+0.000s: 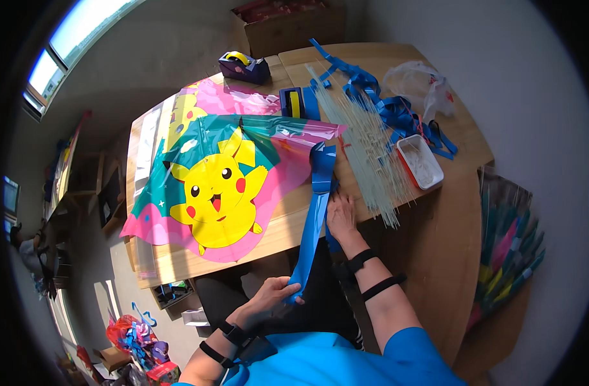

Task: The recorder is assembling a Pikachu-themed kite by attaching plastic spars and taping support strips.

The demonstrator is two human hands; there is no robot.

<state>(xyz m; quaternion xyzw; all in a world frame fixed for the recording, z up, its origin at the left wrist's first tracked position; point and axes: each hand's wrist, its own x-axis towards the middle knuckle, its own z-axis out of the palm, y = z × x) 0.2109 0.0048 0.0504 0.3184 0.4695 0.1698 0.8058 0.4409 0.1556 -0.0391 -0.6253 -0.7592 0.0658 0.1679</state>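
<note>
Strip (315,215): left hand (269,299) pinches lower end, right hand (341,215) flat, pressing it on tabletop (436,225); uneven pull could tear it.

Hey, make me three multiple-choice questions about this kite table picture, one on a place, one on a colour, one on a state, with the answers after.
1. Where does the white rectangular tray with a red rim sit?
A. right of the thin pale sticks
B. on the kite
C. on the floor

2. What colour is the long plastic strip?
A. red
B. blue
C. green

3. What is the left hand doing?
A. lying flat on the table
B. pinching the strip's lower end
C. holding a tape dispenser

Answers: 1 A, the tray lies beside the thin pale sticks, toward the right. 2 B, it is plainly blue. 3 B, its fingers close on the strip while the right hand presses on the wooden table.
</note>
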